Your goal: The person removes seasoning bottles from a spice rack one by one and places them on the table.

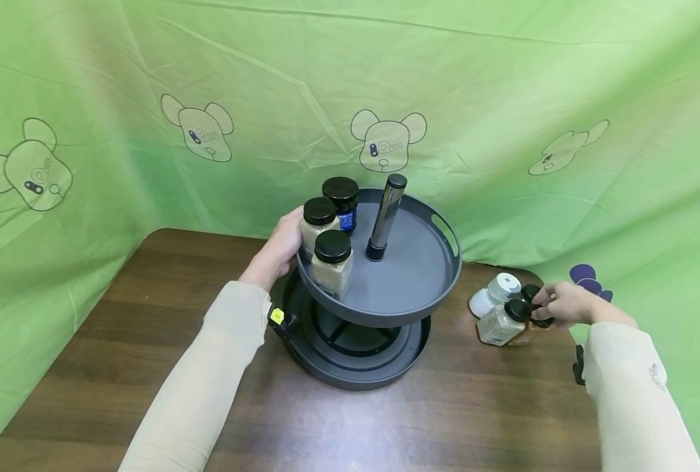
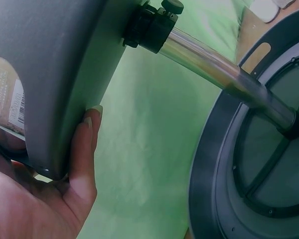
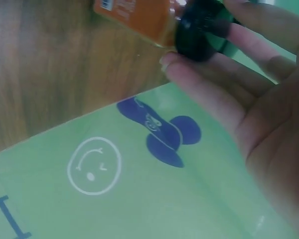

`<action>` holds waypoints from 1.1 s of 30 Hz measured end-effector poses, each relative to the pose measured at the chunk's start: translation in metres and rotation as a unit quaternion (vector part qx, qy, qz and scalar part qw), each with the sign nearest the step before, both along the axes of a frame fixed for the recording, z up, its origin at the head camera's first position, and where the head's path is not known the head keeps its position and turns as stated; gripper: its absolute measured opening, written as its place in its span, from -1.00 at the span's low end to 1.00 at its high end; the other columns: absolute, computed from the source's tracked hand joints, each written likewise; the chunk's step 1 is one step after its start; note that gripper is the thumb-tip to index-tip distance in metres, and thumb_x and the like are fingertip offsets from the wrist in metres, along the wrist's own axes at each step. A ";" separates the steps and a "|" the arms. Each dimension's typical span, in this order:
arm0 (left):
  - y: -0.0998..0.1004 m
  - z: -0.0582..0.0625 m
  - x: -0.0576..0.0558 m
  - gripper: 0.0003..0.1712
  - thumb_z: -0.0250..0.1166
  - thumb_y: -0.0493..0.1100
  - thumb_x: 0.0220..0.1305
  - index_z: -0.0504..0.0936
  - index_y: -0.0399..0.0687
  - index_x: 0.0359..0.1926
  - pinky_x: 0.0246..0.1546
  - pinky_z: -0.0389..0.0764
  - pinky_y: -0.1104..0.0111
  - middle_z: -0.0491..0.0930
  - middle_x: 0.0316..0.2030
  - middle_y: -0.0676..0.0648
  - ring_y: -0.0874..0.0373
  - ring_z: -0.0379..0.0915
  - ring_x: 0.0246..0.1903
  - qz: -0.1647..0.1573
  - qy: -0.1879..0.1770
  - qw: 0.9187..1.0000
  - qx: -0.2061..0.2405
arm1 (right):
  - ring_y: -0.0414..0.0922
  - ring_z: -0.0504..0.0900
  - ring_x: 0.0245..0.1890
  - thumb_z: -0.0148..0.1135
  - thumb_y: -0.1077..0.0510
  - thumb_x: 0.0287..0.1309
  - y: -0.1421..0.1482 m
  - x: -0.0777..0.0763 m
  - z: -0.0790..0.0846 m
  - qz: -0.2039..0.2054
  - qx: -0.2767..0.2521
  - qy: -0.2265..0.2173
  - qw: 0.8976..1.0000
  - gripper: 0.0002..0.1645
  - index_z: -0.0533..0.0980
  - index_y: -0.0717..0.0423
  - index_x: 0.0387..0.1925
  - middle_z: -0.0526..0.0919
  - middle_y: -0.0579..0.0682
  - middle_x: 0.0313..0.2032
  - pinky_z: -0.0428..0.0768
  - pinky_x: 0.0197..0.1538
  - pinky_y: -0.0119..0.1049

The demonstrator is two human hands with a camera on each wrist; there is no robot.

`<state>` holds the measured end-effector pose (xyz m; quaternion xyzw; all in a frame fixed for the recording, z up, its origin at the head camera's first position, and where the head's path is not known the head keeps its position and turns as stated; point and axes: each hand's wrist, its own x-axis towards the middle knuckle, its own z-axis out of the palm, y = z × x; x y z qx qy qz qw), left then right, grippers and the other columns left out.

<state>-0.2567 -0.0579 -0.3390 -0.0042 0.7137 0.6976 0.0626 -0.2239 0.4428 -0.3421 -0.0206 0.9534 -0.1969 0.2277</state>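
My left hand (image 1: 282, 244) grips the left rim of the upper tray of a grey two-tier turntable rack (image 1: 409, 275). In the left wrist view its fingers (image 2: 82, 154) lie against the tray's underside, below a handle slot showing a jar label. Three black-capped jars stand on that tray's left side: a dark jar with a blue label (image 1: 347, 219) and two pale jars (image 1: 332, 275). At the table's right side my right hand (image 1: 569, 303) holds the black cap (image 3: 194, 32) of an orange-brown jar (image 3: 144, 20) between thumb and fingers.
Beside the right hand are a white-capped bottle (image 1: 486, 301), a black-capped pale jar (image 1: 499, 326) and another black cap (image 1: 529, 292). The rack's metal post (image 1: 387, 213) rises through the upper tray. A green printed curtain (image 1: 303, 98) surrounds the wooden table (image 1: 474, 406).
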 end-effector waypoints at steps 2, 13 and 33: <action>0.001 0.000 0.000 -0.58 -0.15 0.11 0.40 0.43 0.19 0.15 -0.10 0.43 0.29 0.35 0.15 0.05 0.12 0.26 0.08 0.000 -0.004 1.000 0.002 | -0.19 0.45 -0.55 0.24 0.17 0.02 -0.001 0.000 0.004 -0.013 -0.009 -0.026 1.000 -0.46 0.36 0.51 -0.07 0.49 0.03 -0.51 0.57 -0.41 -0.27; 0.001 0.002 0.001 -0.60 -0.14 0.10 0.39 0.44 0.19 0.12 -0.19 0.44 0.33 0.35 0.14 0.07 0.13 0.25 0.06 0.006 -0.005 1.000 -0.003 | 0.01 0.59 -0.23 -0.05 0.05 0.27 0.000 -0.004 0.026 0.001 0.014 -0.058 0.998 -0.40 0.25 0.53 0.09 0.57 0.32 -0.20 0.60 -0.20 -0.15; 0.002 0.001 0.001 -0.60 -0.13 0.11 0.38 0.46 0.16 0.08 -0.28 0.44 0.37 0.37 0.10 0.05 0.13 0.28 -0.01 0.011 0.000 1.000 -0.007 | -0.38 0.56 -0.27 -0.09 -0.21 0.30 -0.027 -0.006 0.052 -0.007 -0.032 0.127 0.991 -0.27 0.26 0.35 0.16 0.52 0.36 0.01 0.55 -0.20 -0.42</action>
